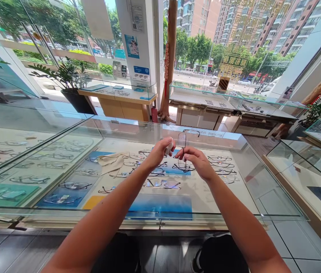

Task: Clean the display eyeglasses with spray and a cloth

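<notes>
Over the glass counter, my left hand [160,151] is closed around a small pale spray bottle [169,146], mostly covered by the fingers, with the thumb on its top. Just to the right, my right hand [198,161] pinches a pair of thin-framed eyeglasses [182,139]. The glasses are turned upright, one lens raised toward the bottle and a dark temple arm sticking out to the right. Bottle and lens are close but apart. A beige cloth [111,163] lies on the counter left of my hands.
The glass display counter [160,215] holds several rows of eyeglasses, some on blue cards. More glass cases stand along the window, and another case [313,189] is at the right. A potted plant [75,87] and a wooden post [169,57] are beyond.
</notes>
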`<state>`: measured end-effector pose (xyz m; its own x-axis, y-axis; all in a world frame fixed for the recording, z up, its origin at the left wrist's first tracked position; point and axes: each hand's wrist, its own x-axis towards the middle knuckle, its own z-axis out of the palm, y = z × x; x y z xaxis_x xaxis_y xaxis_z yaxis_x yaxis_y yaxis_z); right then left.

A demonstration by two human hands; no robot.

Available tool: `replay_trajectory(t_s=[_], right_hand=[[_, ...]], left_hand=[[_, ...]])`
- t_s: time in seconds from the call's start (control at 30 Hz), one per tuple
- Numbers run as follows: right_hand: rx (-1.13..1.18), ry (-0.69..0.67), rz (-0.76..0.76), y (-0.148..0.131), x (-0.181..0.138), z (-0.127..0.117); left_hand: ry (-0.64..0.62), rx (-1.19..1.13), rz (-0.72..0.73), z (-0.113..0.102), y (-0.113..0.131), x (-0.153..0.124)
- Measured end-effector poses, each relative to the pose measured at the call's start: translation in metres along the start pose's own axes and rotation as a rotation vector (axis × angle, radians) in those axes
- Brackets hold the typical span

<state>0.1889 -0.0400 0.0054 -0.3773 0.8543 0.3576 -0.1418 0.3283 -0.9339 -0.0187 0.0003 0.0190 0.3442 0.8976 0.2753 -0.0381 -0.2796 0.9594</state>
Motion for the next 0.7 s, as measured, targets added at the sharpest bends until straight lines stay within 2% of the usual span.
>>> replay_trajectory(t_s=[0.17,0.37,0.7], right_hand=[[0.089,0.102,0.012,0.0,0.004,-0.005],[0.216,0.247,0.026,-0.004,0.008,-0.008],[0.249,0.252,0.032,-0.006,0.009,-0.008]], left_hand=[[-0.052,0.087,0.019,-0.001,0.005,-0.002],[-0.126,0.244,0.01,-0.003,-0.002,0.0],[-0.181,0.293,0.008,-0.001,-0.006,-0.001]])
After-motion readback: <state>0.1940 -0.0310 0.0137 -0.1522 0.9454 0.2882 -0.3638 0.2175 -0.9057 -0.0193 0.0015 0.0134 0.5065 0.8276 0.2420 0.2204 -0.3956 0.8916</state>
